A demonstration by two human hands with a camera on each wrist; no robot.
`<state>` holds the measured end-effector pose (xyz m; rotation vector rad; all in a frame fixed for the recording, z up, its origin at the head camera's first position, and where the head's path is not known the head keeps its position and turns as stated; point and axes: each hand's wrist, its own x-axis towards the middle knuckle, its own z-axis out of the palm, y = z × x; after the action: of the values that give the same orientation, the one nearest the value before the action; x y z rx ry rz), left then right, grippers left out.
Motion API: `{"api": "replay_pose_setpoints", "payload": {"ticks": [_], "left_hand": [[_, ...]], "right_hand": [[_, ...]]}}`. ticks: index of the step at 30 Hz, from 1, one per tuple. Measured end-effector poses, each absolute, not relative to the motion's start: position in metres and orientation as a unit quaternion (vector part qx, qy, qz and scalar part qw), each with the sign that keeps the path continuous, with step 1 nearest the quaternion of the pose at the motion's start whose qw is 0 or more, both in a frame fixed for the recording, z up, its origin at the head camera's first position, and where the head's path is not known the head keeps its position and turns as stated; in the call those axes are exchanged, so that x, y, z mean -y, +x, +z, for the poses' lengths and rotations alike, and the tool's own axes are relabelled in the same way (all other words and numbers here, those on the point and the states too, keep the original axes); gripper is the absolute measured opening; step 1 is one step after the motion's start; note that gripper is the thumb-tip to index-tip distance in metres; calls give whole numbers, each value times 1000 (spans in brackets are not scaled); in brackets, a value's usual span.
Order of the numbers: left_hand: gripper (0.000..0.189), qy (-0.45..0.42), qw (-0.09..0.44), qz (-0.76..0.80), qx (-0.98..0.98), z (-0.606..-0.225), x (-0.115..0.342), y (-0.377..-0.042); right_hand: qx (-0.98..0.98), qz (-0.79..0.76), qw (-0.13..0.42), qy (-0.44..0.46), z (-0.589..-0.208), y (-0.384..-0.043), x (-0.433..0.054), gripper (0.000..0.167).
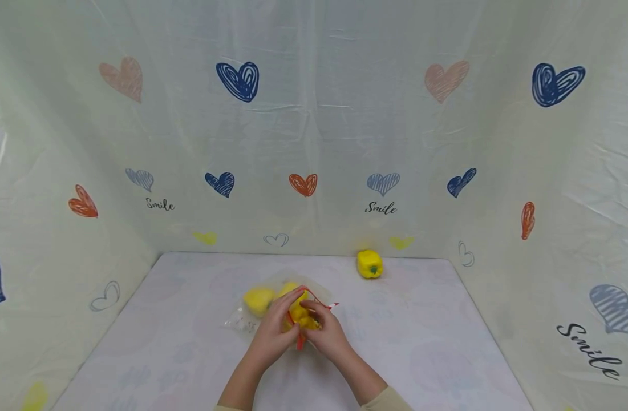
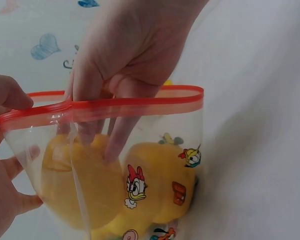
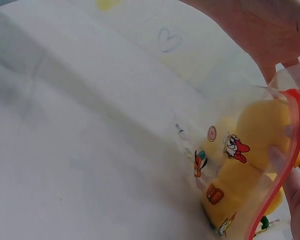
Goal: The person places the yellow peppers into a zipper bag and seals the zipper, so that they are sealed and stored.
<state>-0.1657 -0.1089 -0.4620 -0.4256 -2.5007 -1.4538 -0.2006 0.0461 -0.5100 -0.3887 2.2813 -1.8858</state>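
Left wrist, yellow pepper (image 2: 85, 187) in bag (image 2: 155, 101), below right hand (image 2: 127, 60)

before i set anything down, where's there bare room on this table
The table has a broad bare patch between the right hand, the lone yellow pepper and the right edge, and another between the bag and the left edge. It's crowded mid-table, where the left hand holds the bag and the right reaches in among bagged peppers.
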Motion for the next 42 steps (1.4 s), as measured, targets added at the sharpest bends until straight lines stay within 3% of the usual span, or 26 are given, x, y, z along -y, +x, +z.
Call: {"api": "replay_pose_setpoints", "payload": {"ticks": [10, 21, 32, 42], "left_hand": [[72, -149, 121, -492, 849, -462, 108, -168], [73, -129, 94, -494, 855, -464, 106, -167], [72, -107, 79, -502, 854, -463, 107, -167], [71, -101, 72, -492, 862, -463, 105, -167]], "right_hand": [[-733, -654, 84, -167, -508, -203, -48, 49], [-747, -639, 83, -164, -495, -193, -75, 39], [-784, -606, 16, -135, -453, -184, -100, 26], [-790, -604, -69, -79, -494, -223, -126, 24]]}}
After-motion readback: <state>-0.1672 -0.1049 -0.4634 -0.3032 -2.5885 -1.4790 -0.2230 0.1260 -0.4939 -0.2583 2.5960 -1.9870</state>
